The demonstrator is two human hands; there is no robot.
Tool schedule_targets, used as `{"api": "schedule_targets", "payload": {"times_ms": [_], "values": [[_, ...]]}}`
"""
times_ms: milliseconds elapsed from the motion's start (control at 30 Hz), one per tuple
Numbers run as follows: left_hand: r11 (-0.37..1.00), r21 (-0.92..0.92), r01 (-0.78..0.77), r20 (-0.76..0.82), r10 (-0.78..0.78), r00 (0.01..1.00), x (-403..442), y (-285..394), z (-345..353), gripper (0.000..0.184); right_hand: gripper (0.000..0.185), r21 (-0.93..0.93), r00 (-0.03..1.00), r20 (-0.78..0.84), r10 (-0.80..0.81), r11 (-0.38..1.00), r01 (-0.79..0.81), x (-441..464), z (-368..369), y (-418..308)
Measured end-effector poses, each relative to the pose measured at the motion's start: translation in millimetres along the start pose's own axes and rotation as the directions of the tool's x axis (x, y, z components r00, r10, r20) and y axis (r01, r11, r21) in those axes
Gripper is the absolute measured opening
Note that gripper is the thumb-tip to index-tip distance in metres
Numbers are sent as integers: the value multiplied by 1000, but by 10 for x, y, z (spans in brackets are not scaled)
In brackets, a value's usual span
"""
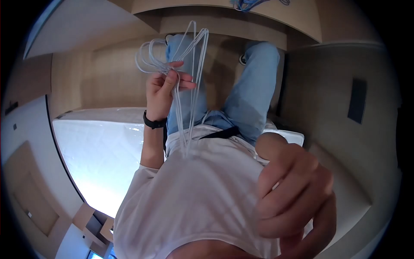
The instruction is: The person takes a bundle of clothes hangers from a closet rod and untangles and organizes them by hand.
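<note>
- Head view, the only one we've got: we're holding a bundle of thin white cord in long loops (162, 66), up in our bare left hand (160, 88), and that bundle is our landmark here.
- Left hand: thumb and fingers pinch the bundle, with the outer fingers a bit spread. Some loops stick out past it, others hang down over our white cotton T-shirt (202, 190).
- Our right hand (297, 190) is below and right of the cord, well apart from it and close to the lens. Fingers curled in; we can't tell if they pinch anything.
- Our guess at the step: gathering and sorting the loops. The next move seems to call for a firm left pinch while the right hand evens out the dangling strands.
- Around it: faded light-blue jeans (254, 82) behind and right of the cord, a shiny white plastic-looking slab (95, 146) below left, tangled blue cables (249, 4) above right on a pale wooden top (297, 19).
- In the way: loops overlap each other, so snagging looks likely, and the right hand blocks our view below right of the cord.
</note>
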State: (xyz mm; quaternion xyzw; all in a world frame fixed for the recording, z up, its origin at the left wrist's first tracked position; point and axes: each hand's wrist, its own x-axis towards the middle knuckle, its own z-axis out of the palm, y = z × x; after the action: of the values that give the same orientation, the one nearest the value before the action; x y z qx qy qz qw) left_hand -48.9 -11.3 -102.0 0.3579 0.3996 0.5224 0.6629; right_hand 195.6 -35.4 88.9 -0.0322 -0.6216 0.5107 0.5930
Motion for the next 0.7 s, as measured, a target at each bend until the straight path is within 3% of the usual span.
{"api": "schedule_targets", "payload": {"times_ms": [67,100,167,367,433,567,600,667,700], "values": [[999,-8,-38,-41,38,998,-18,27,-26,34,20,80,998,-66,-6,997,11,15,131,51],[999,-16,-51,-34,50,998,-33,45,-42,34,18,163,982,-58,-177,969,184,-1,143,277],[997,-33,-63,-18,62,998,-49,27,-52,33,15,289,953,-79,-293,908,303,-29,122,376],[971,-235,-51,65,68,996,-30,33,-28,28,16,504,989,38,-145,857,106,-123,-4,266],[975,-221,-23,34,31,999,-29,68,-9,29,14,516,989,10,-149,848,123,-129,-9,241],[986,-168,0,16,3,1000,-31,92,1,35,14,345,950,-18,-311,890,298,-98,4,329],[980,-198,-1,31,7,999,-30,103,9,38,14,347,954,-100,-283,889,300,-17,87,282],[966,-258,4,53,10,999,-58,117,51,43,13,400,949,-117,-294,861,316,-11,129,308],[958,-288,12,68,8,998,-77,112,56,48,12,448,938,-51,-344,831,329,-46,90,400]]}}
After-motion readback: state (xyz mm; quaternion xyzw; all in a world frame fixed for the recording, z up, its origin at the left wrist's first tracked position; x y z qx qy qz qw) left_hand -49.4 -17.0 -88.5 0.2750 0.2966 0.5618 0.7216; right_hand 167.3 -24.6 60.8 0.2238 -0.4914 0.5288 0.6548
